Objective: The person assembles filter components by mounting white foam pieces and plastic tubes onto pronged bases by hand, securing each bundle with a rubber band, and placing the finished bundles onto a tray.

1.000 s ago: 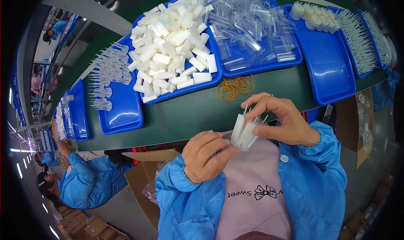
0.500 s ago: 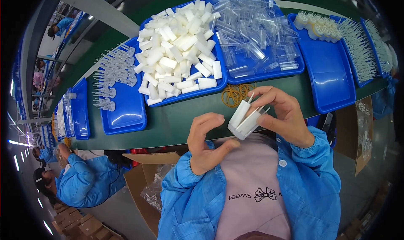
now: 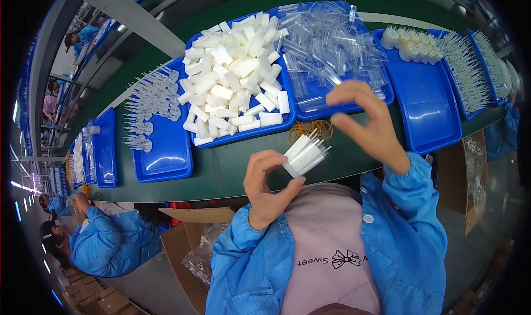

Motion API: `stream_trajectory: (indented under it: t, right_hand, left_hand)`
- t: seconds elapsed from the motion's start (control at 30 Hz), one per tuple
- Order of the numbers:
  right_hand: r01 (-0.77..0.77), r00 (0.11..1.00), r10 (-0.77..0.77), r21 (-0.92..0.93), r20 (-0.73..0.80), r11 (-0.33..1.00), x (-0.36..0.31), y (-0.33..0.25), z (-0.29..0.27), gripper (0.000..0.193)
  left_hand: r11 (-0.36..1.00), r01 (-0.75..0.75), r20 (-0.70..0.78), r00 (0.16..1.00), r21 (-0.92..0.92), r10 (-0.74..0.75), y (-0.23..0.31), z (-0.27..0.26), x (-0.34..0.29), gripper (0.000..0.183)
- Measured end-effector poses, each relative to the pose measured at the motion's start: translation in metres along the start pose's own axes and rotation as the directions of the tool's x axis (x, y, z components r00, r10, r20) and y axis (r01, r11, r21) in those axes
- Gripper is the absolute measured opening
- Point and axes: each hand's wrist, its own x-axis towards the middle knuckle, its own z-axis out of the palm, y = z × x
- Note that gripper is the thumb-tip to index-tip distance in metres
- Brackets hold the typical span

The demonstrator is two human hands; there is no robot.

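Note:
My left hand (image 3: pixel 266 185) pinches the base of a small clear plastic piece with white foam blocks and thin prongs (image 3: pixel 305 156), held tilted over the table's near edge. The prong tips point up and to the right. My right hand (image 3: pixel 371 124) is open, thumb and fingers apart with nothing between them, in front of a blue tray of clear plastic tubes (image 3: pixel 337 44). To the left of that tray, white foam blocks (image 3: pixel 224 85) are heaped in another blue tray. Behind the held piece lie yellowish rubber bands (image 3: pixel 323 130).
On the left, a blue tray (image 3: pixel 163 166) holds clear pronged pieces (image 3: pixel 155 96). White parts (image 3: pixel 415 45) fill the far end of a right-hand tray (image 3: pixel 428 105); pronged pieces (image 3: pixel 467 66) stand beyond it. A cardboard box (image 3: pixel 188 243) and a co-worker's blue sleeve (image 3: pixel 113 243) are at lower left.
My right hand has let go of the pronged piece and moved up and away toward the tube tray. My left hand has closed on the piece, which has shifted slightly left.

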Motion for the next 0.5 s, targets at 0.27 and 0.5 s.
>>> stream_trajectory:
  t: [0.27,0.5]
  right_hand:
    - [0.167,0.976,-0.071,-0.495,0.207,0.853,0.031,0.055,0.025,0.018]
    - [0.200,0.952,0.023,-0.673,0.307,0.712,0.022,0.057,0.034,0.021]
  left_hand:
    - [0.999,-0.037,-0.010,0.999,0.009,0.037,0.007,0.003,-0.002,0.046]
    - [0.967,-0.168,-0.013,0.985,0.190,0.173,0.008,-0.005,-0.005,0.047]
